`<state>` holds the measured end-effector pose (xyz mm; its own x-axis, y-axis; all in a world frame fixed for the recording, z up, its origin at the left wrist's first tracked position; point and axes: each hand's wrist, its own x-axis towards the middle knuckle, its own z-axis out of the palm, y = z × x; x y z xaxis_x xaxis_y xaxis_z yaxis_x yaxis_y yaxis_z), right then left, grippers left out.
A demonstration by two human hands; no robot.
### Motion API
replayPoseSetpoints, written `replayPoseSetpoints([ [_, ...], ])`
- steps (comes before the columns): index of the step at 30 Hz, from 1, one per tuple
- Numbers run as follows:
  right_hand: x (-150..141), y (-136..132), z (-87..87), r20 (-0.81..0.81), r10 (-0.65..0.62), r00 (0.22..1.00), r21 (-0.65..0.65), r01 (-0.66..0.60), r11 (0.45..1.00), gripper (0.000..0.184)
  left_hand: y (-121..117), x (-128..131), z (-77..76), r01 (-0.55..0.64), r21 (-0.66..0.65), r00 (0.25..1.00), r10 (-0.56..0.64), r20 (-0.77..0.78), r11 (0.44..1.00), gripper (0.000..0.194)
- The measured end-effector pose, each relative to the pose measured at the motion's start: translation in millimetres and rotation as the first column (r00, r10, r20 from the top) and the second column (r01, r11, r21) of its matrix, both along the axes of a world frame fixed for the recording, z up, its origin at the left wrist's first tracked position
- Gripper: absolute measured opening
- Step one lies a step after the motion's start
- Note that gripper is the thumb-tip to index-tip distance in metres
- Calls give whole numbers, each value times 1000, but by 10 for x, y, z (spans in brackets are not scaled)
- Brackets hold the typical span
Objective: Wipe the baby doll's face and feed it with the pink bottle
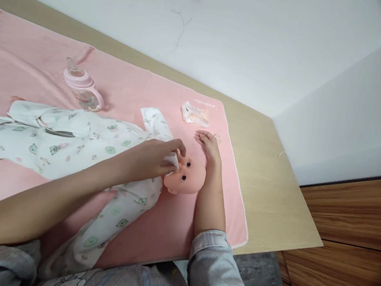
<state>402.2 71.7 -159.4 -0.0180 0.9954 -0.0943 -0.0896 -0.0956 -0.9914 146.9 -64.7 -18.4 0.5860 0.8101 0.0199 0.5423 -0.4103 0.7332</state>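
A baby doll [192, 179] lies on its back on a pink mat [182, 223], dressed in a white printed outfit [110, 137]. Above its chest, my left hand [153, 157] is closed on a white tissue [172, 159], which touches the doll's face around the mouth. The doll's mouth is hidden behind the tissue and fingers. My right hand [209, 147] lies on the mat beyond the top of the doll's head, fingers stretched out and holding nothing. My right forearm runs alongside the head. By the right fingers is a small clear object [218, 139], partly covered.
A pink baby bottle [84, 90] with a handle lies on the mat beyond the doll's legs. An orange-and-white plastic packet [195, 114] sits near the mat's far right corner. The wooden table [261, 181] meets a white wall [241, 40] at the back.
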Motion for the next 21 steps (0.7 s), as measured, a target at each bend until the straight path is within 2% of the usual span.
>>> replayPoseSetpoints([
  [10, 6, 12, -12, 48, 5, 999, -9, -5, 1000, 23, 7, 15, 2, -55, 32, 999, 55, 3, 998, 18],
  [21, 8, 10, -9, 62, 12, 998, -6, -11, 1000, 25, 78, 31, -103, -83, 39, 995, 80, 62, 996, 27],
])
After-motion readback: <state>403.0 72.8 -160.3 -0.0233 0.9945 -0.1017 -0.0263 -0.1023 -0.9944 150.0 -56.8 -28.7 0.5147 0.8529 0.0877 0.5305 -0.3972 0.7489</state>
